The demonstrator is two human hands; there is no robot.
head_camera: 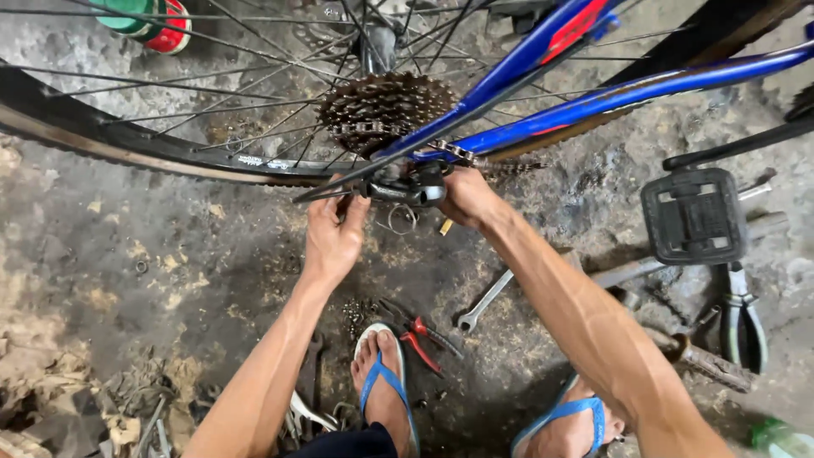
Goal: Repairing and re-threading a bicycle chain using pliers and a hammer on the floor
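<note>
A blue bicycle frame (593,97) crosses the top of the view, with the rear wheel's rusty sprocket cluster (381,106) and chain (475,159) in the middle. Below the sprockets hangs the black rear derailleur (407,188). My left hand (335,233) reaches up to the derailleur's left end, fingers pinching there. My right hand (466,197) grips the derailleur's right side, just under the chain. Whether either hand holds a small tool is hidden.
A black tyre and spokes (127,144) arc across the upper left. A black pedal (694,216) hangs at right. On the dirty floor lie a wrench (483,301), red-handled pliers (420,337), grey-handled pliers (742,318), loose tools at bottom left and my feet in blue sandals (386,382).
</note>
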